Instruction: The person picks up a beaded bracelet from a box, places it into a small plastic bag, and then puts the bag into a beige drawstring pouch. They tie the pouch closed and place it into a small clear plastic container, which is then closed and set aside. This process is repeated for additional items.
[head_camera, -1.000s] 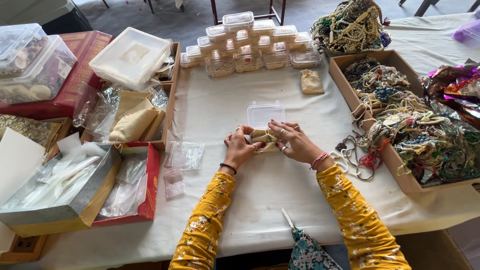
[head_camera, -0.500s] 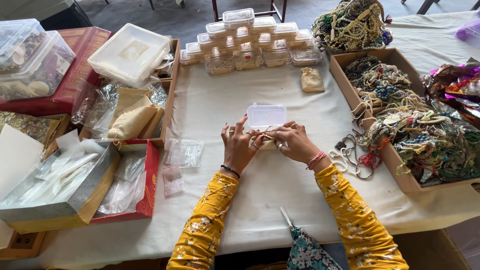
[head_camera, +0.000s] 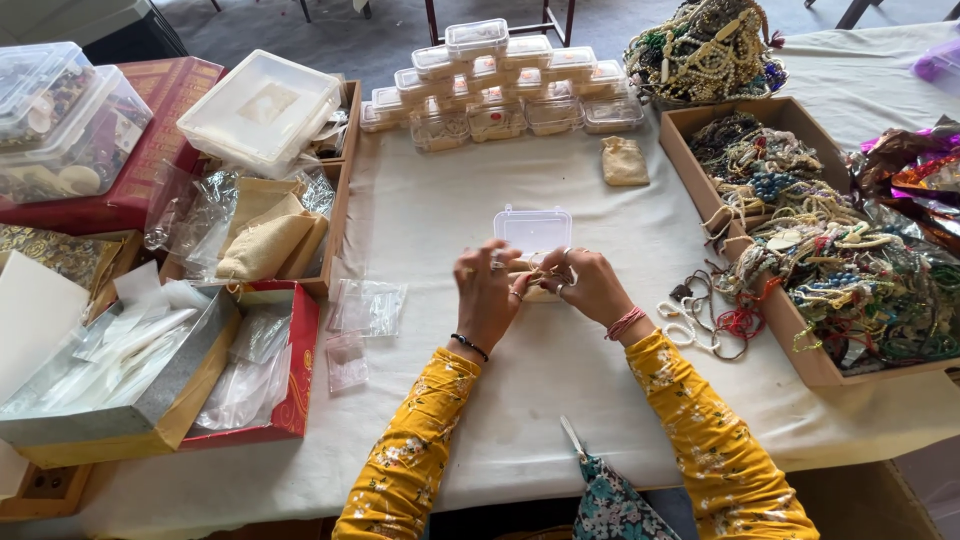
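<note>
My left hand (head_camera: 487, 290) and my right hand (head_camera: 585, 285) meet at the middle of the white-clothed table (head_camera: 440, 210), both closed on a small beige cloth pouch (head_camera: 538, 292) pressed between them. Thin cord shows between the fingers. A small clear plastic box (head_camera: 532, 228) with its lid open lies just beyond the pouch, touching or nearly touching my fingertips. Both sleeves are yellow with a flower print.
Stacked clear boxes (head_camera: 500, 85) line the far edge, with another beige pouch (head_camera: 624, 162) nearby. Cardboard trays of beaded necklaces (head_camera: 820, 250) fill the right side. At left stand a tray of pouches (head_camera: 265, 240), a red box of plastic bags (head_camera: 270, 370), loose zip bags (head_camera: 368, 305).
My left fingers, spread upward half a second ago, have curled back onto the pouch. My right hand shifted slightly left. The pouch stays in place before the open box.
</note>
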